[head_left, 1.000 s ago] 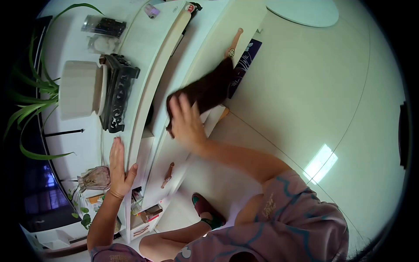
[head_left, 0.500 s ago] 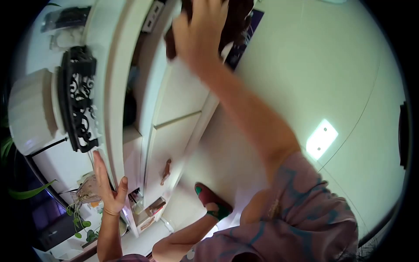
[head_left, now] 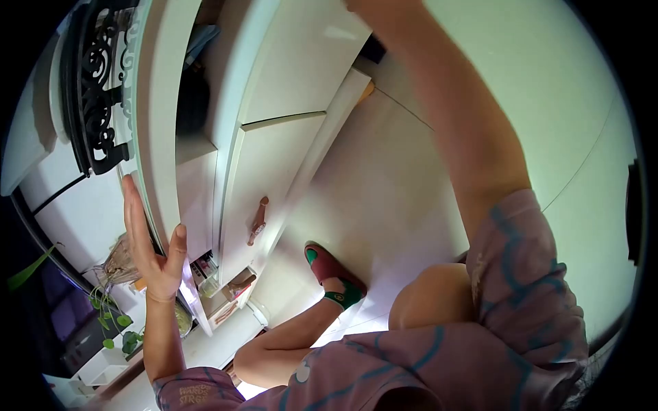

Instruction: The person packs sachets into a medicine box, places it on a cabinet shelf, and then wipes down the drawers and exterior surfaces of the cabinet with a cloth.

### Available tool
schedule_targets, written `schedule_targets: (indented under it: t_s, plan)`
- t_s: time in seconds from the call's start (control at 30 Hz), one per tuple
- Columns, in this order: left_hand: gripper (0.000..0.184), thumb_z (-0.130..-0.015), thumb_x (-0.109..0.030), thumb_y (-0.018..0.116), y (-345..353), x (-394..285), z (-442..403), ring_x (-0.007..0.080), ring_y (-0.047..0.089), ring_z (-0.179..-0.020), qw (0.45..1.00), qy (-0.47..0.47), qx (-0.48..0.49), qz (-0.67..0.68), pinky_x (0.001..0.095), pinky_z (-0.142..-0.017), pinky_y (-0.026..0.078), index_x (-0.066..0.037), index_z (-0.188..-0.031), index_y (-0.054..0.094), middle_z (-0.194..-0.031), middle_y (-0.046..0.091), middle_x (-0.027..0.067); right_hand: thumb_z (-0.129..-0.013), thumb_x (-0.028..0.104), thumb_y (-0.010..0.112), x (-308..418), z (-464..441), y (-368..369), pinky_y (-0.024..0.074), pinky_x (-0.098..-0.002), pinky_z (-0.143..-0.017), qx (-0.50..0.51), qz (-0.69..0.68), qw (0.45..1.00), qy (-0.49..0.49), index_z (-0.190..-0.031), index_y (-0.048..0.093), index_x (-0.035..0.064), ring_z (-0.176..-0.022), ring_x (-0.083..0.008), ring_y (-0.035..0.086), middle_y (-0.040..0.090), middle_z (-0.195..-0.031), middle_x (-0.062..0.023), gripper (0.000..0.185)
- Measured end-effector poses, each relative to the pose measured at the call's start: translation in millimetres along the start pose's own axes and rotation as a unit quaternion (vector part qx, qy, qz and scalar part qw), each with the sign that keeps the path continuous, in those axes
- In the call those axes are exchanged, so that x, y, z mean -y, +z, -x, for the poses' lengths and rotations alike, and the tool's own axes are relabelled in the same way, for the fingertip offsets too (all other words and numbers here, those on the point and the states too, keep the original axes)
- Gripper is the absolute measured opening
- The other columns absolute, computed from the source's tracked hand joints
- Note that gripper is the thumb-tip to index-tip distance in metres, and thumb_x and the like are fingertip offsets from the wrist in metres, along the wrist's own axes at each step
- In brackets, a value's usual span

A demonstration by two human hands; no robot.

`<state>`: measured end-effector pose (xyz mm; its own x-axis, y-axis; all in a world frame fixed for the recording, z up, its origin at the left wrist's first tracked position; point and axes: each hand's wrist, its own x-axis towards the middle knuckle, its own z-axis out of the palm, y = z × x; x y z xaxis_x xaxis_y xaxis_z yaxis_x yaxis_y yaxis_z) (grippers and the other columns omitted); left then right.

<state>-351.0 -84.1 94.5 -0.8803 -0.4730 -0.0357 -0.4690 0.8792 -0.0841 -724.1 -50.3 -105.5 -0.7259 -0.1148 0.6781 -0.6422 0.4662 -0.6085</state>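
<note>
My left hand [head_left: 156, 264] lies against the edge of the white cabinet top [head_left: 159, 130], fingers stretched out and thumb apart. Nothing is in it. Just beyond its fingertips stands a black scrollwork stand [head_left: 99, 89]. My right arm reaches up along the cabinet front, and only a sliver of my right hand [head_left: 373, 8] shows at the top edge. Its fingers are cut off, so whatever it holds or touches is hidden. The nearest thing to it in view is a white cabinet door [head_left: 301, 61].
Below is a second door with a brown handle [head_left: 258, 220]. An open shelf compartment [head_left: 226, 89] holds dark items. A trailing plant [head_left: 113, 318] hangs near my left wrist. Small items fill a lower compartment [head_left: 236, 284]. Pale tiled floor [head_left: 384, 185] spreads to the right; my foot wears a red-green shoe [head_left: 332, 270].
My right hand, earlier on a dark brown cloth-like thing, has gone almost out of view at the top, and that thing no longer shows. The view has shifted; my left hand stays at the cabinet edge.
</note>
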Motion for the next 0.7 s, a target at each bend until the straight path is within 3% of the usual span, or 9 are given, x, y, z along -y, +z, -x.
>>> schedule_targets:
  t_s: [0.13,0.23,0.3,0.4,0.47,0.57,0.63,0.7]
  plan:
    - [0.085,-0.092,-0.037,0.065,-0.2,-4.9,-3.1,0.0318,0.022,-0.151,1.0,0.008,0.0,0.021,0.0437,-0.122,0.018,-0.001,-0.157,0.024,-0.163,0.024,0.0195,-0.085,0.026,0.061,48.8,53.5,-22.9,0.0296,-0.0654,-0.109,0.051,0.023,0.996,-0.072,-0.117,0.067,-0.0006,-0.134,-0.0374,0.04,0.057,-0.133,-0.0185,0.042]
    - [0.085,-0.092,-0.038,0.065,-1.6,-7.6,-3.6,0.0321,0.021,-0.152,1.0,-0.005,0.008,0.023,0.0438,-0.122,0.017,-0.001,-0.157,0.024,-0.163,0.024,0.0198,-0.082,0.029,0.064,80.9,110.1,-47.2,0.0322,-0.0677,-0.106,0.1,-0.069,0.984,-0.13,-0.112,0.071,0.0014,-0.132,-0.0315,0.045,0.063,-0.127,-0.0139,0.041]
    - [0.085,-0.092,-0.038,0.065,-1.7,-8.8,-4.9,0.0323,0.021,-0.152,1.0,0.005,0.006,0.029,0.0438,-0.122,0.017,-0.001,-0.157,0.024,-0.163,0.024,0.0197,-0.084,0.028,0.069,92.1,154.9,-67.6,0.037,-0.0571,-0.11,0.136,-0.195,0.957,-0.164,-0.128,0.059,-0.003,-0.134,-0.0342,0.043,0.056,-0.135,-0.0151,0.055]
    - [0.085,-0.092,-0.038,0.066,-0.7,-9.9,-3.4,0.0325,0.02,-0.152,0.999,0.002,0.005,0.035,0.0438,-0.122,0.016,-0.001,-0.157,0.024,-0.164,0.024,0.0196,-0.083,0.032,0.071,87.8,216.3,-88.0,0.042,-0.0514,-0.105,0.166,-0.254,0.937,-0.175,-0.131,0.059,-0.0003,-0.125,-0.0319,0.05,0.057,-0.136,-0.0113,0.059]
    - [0.086,-0.092,-0.038,0.066,-1.5,-9.2,-3.7,0.0325,0.02,-0.152,0.999,0.0,0.003,0.035,0.0437,-0.122,0.016,-0.002,-0.158,0.024,-0.163,0.024,0.0195,-0.082,0.03,0.071,81.1,233.3,-85.2,0.0461,-0.0436,-0.098,0.222,-0.378,0.895,-0.078,-0.134,0.062,0.0133,-0.11,-0.0276,0.056,0.06,-0.132,-0.0051,0.056]
    - [0.086,-0.092,-0.038,0.066,-1.2,-6.4,-2.2,0.032,0.02,-0.152,1.0,0.004,0.005,0.03,0.0437,-0.122,0.016,-0.002,-0.158,0.024,-0.164,0.023,0.0189,-0.08,0.034,0.073,60.1,221.5,-53.2,0.0468,-0.0385,-0.091,0.193,-0.4,0.881,-0.162,-0.139,0.058,0.0216,-0.098,-0.0276,0.057,0.061,-0.128,-0.0035,0.062]
    - [0.087,-0.092,-0.039,0.066,0.0,-3.0,0.1,0.0313,0.021,-0.152,0.998,-0.015,0.006,0.058,0.0437,-0.122,0.016,-0.001,-0.158,0.024,-0.165,0.021,0.0185,-0.078,0.038,0.075,61.6,210.7,-43.0,0.046,-0.0399,-0.09,0.164,-0.38,0.892,-0.18,-0.139,0.058,0.0251,-0.099,-0.0289,0.055,0.059,-0.128,-0.0022,0.064]
    - [0.088,-0.092,-0.04,0.067,0.0,-0.7,0.7,0.0311,0.021,-0.152,0.998,-0.01,0.005,0.063,0.0435,-0.122,0.016,-0.001,-0.157,0.024,-0.165,0.02,0.0184,-0.08,0.038,0.074,72.0,192.0,-34.4,0.0424,-0.0495,-0.098,0.132,-0.34,0.925,-0.102,-0.142,0.053,0.0228,-0.105,-0.0359,0.053,0.054,-0.138,-0.0058,0.068]
